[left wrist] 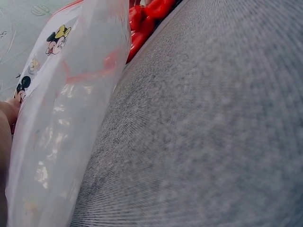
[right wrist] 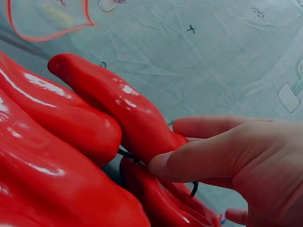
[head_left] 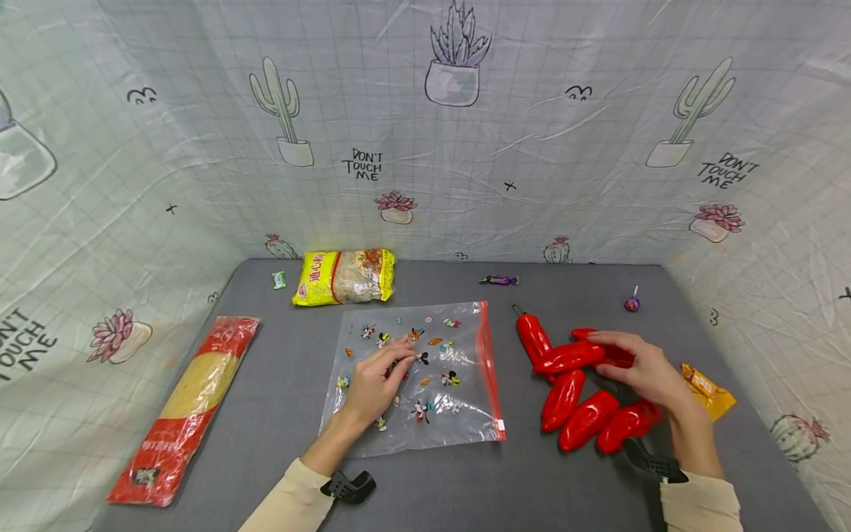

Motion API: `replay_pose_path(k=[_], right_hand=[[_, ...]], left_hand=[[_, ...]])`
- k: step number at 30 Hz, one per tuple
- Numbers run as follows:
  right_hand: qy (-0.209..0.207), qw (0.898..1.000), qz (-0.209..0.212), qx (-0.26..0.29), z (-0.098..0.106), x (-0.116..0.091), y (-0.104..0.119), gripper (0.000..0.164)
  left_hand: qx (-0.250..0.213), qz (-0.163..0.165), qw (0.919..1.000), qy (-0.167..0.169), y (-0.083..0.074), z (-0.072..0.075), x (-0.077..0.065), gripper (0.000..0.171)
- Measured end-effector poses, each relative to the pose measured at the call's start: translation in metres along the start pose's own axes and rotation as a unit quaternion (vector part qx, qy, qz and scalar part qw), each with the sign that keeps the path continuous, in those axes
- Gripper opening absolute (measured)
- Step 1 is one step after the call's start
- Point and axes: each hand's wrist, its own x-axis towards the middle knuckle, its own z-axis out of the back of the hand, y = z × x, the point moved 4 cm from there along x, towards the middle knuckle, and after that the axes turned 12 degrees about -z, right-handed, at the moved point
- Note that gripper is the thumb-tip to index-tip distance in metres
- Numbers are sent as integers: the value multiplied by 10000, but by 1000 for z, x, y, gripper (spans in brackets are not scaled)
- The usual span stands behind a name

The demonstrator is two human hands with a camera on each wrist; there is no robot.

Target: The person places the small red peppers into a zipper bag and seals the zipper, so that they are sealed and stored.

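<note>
A clear plastic zip bag (head_left: 465,395) with cartoon prints and a red zip edge lies on the table before me. My left hand (head_left: 375,380) is over its middle, fingers bent, pinching the upper film; the left wrist view shows the film (left wrist: 61,142) raised off the table, with just part of the hand (left wrist: 7,118) at the left border. Several glossy red chili peppers (head_left: 561,399), linked by a dark cord, lie right of the bag. My right hand (head_left: 638,369) holds one pepper (right wrist: 128,104), thumb on its near side and fingers behind it.
At the left lies a long red noodle packet (head_left: 199,384). Along the back are a green candy (head_left: 278,280), a yellow noodle bag (head_left: 346,277), a purple-wrapped candy (head_left: 500,280) and a lollipop (head_left: 632,301). A yellow packet (head_left: 708,391) sits beyond my right wrist.
</note>
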Motion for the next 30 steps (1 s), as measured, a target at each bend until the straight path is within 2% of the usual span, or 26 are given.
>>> replay_pose_path(k=[5,21,30], right_hand=[[-135,9998,111,119,-4,2,2,44],[-245,9983,-528,99,3,0,7,38],[-406,9989,-184,122,4,4,39,36]], left_hand=[[12,27,10000,29,0,1,-1,10],[23,74,10000,41,-1,0,0,10],[42,76,10000,46,-1,0,0,11]])
